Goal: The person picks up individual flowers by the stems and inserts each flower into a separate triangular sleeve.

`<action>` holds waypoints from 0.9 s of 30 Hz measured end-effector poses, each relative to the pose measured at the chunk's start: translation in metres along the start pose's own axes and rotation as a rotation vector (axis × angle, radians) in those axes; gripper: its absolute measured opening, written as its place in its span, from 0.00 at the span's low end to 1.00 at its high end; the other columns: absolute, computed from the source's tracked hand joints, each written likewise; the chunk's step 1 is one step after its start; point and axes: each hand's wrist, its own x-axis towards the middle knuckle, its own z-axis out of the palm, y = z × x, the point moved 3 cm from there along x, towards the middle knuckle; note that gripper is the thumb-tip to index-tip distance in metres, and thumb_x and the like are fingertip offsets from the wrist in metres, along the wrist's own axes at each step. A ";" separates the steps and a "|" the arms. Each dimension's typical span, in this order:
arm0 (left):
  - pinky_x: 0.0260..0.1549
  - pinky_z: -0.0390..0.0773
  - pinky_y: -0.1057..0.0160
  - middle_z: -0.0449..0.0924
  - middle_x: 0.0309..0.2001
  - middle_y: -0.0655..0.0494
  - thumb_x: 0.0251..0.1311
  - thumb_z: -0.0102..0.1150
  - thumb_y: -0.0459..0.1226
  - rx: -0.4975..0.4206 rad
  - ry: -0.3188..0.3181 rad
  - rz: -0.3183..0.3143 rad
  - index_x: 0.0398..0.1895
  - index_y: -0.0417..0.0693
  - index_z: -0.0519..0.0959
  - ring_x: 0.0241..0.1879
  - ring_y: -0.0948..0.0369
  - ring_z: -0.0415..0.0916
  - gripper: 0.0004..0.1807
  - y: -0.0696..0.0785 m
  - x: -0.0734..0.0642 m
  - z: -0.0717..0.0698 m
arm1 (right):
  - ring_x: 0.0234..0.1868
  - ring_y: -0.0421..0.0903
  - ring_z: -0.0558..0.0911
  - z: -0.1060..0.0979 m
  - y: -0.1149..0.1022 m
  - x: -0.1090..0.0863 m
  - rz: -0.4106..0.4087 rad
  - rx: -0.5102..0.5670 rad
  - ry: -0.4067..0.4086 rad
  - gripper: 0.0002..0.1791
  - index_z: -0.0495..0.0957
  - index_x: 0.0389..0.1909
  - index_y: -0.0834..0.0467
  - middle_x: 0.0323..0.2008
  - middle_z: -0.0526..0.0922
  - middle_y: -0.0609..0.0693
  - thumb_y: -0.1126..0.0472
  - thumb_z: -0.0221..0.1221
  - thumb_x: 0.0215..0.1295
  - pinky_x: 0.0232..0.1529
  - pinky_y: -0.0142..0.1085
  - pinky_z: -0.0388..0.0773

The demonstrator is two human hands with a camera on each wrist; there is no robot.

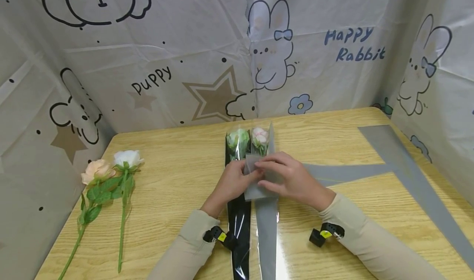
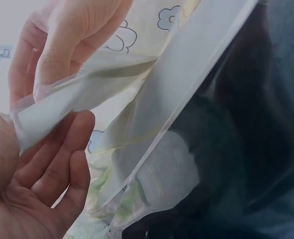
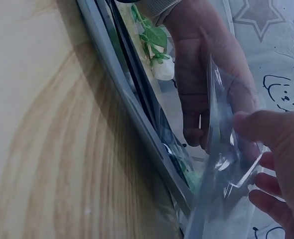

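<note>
Both hands are at the wide end of a grey-and-clear flower sleeve [image 1: 329, 174], whose narrow end points right. My left hand [image 1: 234, 180] pinches its edge between thumb and fingers. With its thumb against the clear film, my right hand [image 1: 294, 179] pinches the opposite side. Beneath them lie two filled sleeves side by side. The black sleeve [image 1: 240, 239] has a pale green rose [image 1: 238, 139] at its top; the grey sleeve [image 1: 266, 234] has a pale pink rose [image 1: 260, 136]. Their middles are hidden by the hands and the held sleeve.
A peach rose [image 1: 98, 171] and a white rose [image 1: 127, 159] with long green stems lie on the left of the wooden table [image 1: 177, 169]. Another grey sleeve [image 1: 418, 181] lies slantwise along the right edge. A printed cloth [image 1: 207, 33] stands around the table.
</note>
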 end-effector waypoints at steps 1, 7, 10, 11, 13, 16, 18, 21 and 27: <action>0.31 0.82 0.68 0.89 0.44 0.46 0.70 0.64 0.44 0.001 0.002 0.000 0.48 0.44 0.86 0.36 0.62 0.84 0.13 0.000 0.000 0.000 | 0.53 0.50 0.86 0.000 0.000 0.000 -0.003 -0.003 0.001 0.26 0.85 0.54 0.58 0.53 0.86 0.54 0.57 0.77 0.54 0.53 0.39 0.87; 0.25 0.74 0.69 0.87 0.36 0.48 0.70 0.65 0.44 0.030 0.015 -0.052 0.46 0.43 0.86 0.28 0.65 0.76 0.13 0.001 0.000 -0.002 | 0.50 0.49 0.87 0.003 -0.001 0.001 -0.039 -0.011 0.029 0.23 0.85 0.51 0.61 0.50 0.87 0.55 0.62 0.77 0.52 0.51 0.35 0.87; 0.24 0.72 0.68 0.87 0.33 0.48 0.70 0.64 0.44 0.065 0.020 -0.067 0.45 0.43 0.86 0.26 0.63 0.74 0.13 0.000 0.000 -0.002 | 0.48 0.49 0.88 0.003 -0.001 0.002 -0.049 -0.005 0.056 0.22 0.85 0.50 0.61 0.48 0.88 0.55 0.65 0.77 0.51 0.50 0.34 0.88; 0.25 0.74 0.68 0.88 0.35 0.48 0.70 0.64 0.44 0.074 0.025 -0.070 0.46 0.43 0.86 0.27 0.63 0.76 0.13 0.000 0.000 -0.002 | 0.47 0.49 0.88 0.003 0.000 0.002 -0.049 -0.005 0.065 0.22 0.86 0.49 0.60 0.47 0.88 0.55 0.66 0.77 0.51 0.49 0.33 0.88; 0.27 0.77 0.67 0.89 0.39 0.48 0.70 0.64 0.44 0.084 0.031 -0.078 0.48 0.44 0.87 0.30 0.62 0.79 0.14 0.000 0.000 -0.003 | 0.46 0.48 0.88 0.002 0.000 0.001 -0.047 -0.005 0.078 0.22 0.86 0.49 0.59 0.46 0.88 0.54 0.67 0.77 0.51 0.48 0.33 0.88; 0.32 0.81 0.64 0.90 0.44 0.48 0.70 0.64 0.44 0.083 0.039 -0.092 0.51 0.46 0.87 0.36 0.59 0.83 0.14 -0.001 0.000 -0.003 | 0.45 0.47 0.88 0.001 0.001 0.001 -0.045 -0.009 0.086 0.22 0.86 0.49 0.57 0.45 0.87 0.53 0.68 0.76 0.52 0.46 0.32 0.88; 0.35 0.84 0.63 0.90 0.46 0.47 0.70 0.64 0.44 0.074 0.043 -0.097 0.51 0.46 0.87 0.39 0.58 0.85 0.14 -0.002 0.000 -0.004 | 0.45 0.47 0.89 0.001 0.002 0.001 -0.047 -0.007 0.087 0.22 0.86 0.50 0.57 0.45 0.88 0.52 0.69 0.76 0.52 0.47 0.33 0.88; 0.33 0.84 0.63 0.90 0.43 0.47 0.71 0.62 0.44 0.060 0.041 -0.103 0.49 0.44 0.87 0.36 0.59 0.84 0.13 -0.003 0.000 -0.004 | 0.46 0.48 0.90 0.003 0.002 0.001 -0.056 0.008 0.076 0.22 0.86 0.51 0.59 0.46 0.89 0.53 0.66 0.77 0.52 0.48 0.34 0.88; 0.22 0.72 0.67 0.81 0.27 0.53 0.71 0.62 0.43 -0.010 0.042 -0.113 0.40 0.43 0.86 0.23 0.64 0.72 0.12 -0.001 -0.001 -0.005 | 0.51 0.49 0.88 0.007 0.000 -0.002 -0.048 0.046 0.023 0.28 0.84 0.54 0.60 0.51 0.88 0.54 0.55 0.78 0.52 0.53 0.36 0.87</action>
